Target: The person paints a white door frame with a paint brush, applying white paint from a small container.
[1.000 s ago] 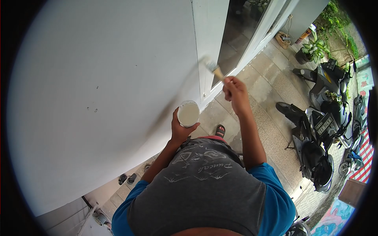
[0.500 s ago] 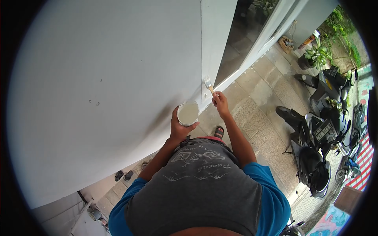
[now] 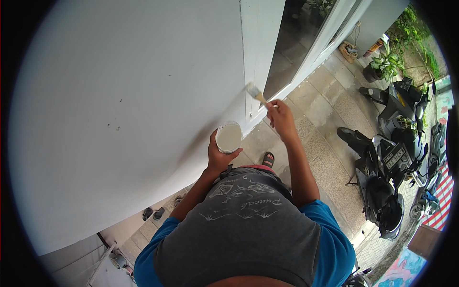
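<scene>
On my feed, the wall [image 3: 143, 158] stands leftmost; the left hand [image 3: 218, 158] curls round a cup [image 3: 229, 137] of pale liquid; then a brush [image 3: 255, 92], bristles at the white panel [image 3: 259, 45], contact unclear, handle pinched by the right hand [image 3: 282, 118].

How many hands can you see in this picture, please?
2: the left hand holds the cup beside the wall; the right hand grips the paintbrush by its handle.

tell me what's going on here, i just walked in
A person's left hand holds a cup of pale liquid, and their right hand grips a brush by its handle. The bristles are at the white panel beside the dark glass; whether they touch it is hard to tell.
</scene>
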`<action>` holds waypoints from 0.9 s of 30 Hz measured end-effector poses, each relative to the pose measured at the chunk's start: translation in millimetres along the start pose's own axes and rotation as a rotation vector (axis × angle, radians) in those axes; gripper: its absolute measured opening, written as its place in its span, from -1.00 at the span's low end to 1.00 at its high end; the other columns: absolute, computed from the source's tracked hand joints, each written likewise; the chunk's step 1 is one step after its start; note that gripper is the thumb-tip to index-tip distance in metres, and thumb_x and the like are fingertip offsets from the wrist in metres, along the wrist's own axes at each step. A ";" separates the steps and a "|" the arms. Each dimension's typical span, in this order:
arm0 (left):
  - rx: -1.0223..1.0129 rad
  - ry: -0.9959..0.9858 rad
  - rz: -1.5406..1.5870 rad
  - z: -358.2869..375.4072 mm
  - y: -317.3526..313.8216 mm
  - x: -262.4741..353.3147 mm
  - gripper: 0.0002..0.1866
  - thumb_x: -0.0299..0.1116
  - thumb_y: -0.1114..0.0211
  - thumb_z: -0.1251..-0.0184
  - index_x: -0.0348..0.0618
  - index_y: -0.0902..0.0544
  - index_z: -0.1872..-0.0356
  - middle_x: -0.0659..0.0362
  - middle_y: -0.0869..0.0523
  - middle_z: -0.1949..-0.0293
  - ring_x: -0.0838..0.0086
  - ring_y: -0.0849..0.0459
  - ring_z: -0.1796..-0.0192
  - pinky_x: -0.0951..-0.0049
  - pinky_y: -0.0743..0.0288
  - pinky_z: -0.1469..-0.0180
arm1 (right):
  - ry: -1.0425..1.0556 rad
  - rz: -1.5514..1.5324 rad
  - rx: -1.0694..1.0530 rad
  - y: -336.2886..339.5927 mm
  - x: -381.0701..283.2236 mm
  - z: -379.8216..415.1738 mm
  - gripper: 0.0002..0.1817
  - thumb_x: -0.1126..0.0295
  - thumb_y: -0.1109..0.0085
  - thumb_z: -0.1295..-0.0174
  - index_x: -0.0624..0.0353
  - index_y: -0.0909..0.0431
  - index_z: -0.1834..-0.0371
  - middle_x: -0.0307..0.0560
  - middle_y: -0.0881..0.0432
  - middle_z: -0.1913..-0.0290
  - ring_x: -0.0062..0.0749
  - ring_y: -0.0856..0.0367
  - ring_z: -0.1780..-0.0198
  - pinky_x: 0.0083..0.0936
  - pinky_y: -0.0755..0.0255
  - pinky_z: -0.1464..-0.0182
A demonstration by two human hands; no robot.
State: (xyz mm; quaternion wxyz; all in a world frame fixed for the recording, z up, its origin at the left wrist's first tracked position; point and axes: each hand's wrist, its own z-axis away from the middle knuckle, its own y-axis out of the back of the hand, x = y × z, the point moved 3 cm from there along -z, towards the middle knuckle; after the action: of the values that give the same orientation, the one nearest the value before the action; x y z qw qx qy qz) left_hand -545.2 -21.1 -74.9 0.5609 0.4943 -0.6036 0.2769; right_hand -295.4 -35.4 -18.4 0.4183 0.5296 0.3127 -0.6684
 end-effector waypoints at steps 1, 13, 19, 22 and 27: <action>0.009 0.007 -0.019 0.8 -0.1 0.6 -0.03 -0.40 -0.68 0.13 -0.29 -0.26 -0.34 0.00 -0.56 -0.14 0.28 -0.58 -0.19 0.28 -0.46 -0.23 | 0.063 -0.132 -0.027 2.2 -18.2 8.5 -0.80 0.32 -0.06 -0.46 0.26 -0.51 0.20 -0.31 -0.44 0.59 -0.70 -0.31 0.58 -0.63 -0.18 0.52; -0.016 -0.018 0.026 0.2 -4.2 -3.7 -0.02 -0.41 -0.67 0.13 -0.26 -0.25 -0.35 0.01 -0.57 -0.14 0.31 -0.59 -0.18 0.30 -0.47 -0.22 | 0.147 -0.276 -0.081 -19.2 152.8 -58.5 -0.81 0.27 -0.07 -0.48 0.17 -0.48 0.15 -0.40 -0.34 0.59 -0.74 -0.21 0.57 -0.68 -0.09 0.52; -0.017 -0.022 -0.004 3.1 -2.1 -7.8 -0.01 -0.41 -0.68 0.13 -0.27 -0.24 -0.35 0.00 -0.56 -0.14 0.28 -0.59 -0.18 0.29 -0.47 -0.22 | 0.002 0.216 0.094 1.5 266.9 -71.4 -0.76 0.26 -0.11 -0.41 0.24 -0.55 0.22 -0.25 -0.50 0.59 -0.64 -0.41 0.55 -0.56 -0.28 0.49; -0.014 -0.025 0.050 2.3 -3.3 -4.3 -0.01 -0.40 -0.68 0.13 -0.28 -0.24 -0.35 -0.01 -0.56 -0.14 0.27 -0.59 -0.18 0.27 -0.47 -0.22 | -0.101 0.475 0.136 20.3 302.8 -66.6 -0.71 0.20 -0.14 -0.37 0.27 -0.57 0.24 -0.20 -0.54 0.58 -0.59 -0.46 0.55 -0.53 -0.30 0.49; -0.014 -0.032 0.022 3.4 0.0 -8.2 -0.01 -0.40 -0.68 0.13 -0.28 -0.24 -0.35 -0.01 -0.56 -0.14 0.28 -0.59 -0.18 0.27 -0.47 -0.22 | -0.243 0.072 0.178 36.5 281.9 -21.7 -0.66 0.16 -0.14 -0.36 0.27 -0.56 0.30 -0.22 -0.49 0.59 -0.60 -0.39 0.61 -0.56 -0.25 0.55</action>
State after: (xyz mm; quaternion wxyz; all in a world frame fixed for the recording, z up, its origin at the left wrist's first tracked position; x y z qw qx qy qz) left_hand -547.6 -21.7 -83.4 0.5515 0.4880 -0.6199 0.2709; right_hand -278.3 -97.5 -296.1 0.4281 0.4906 0.1805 -0.7372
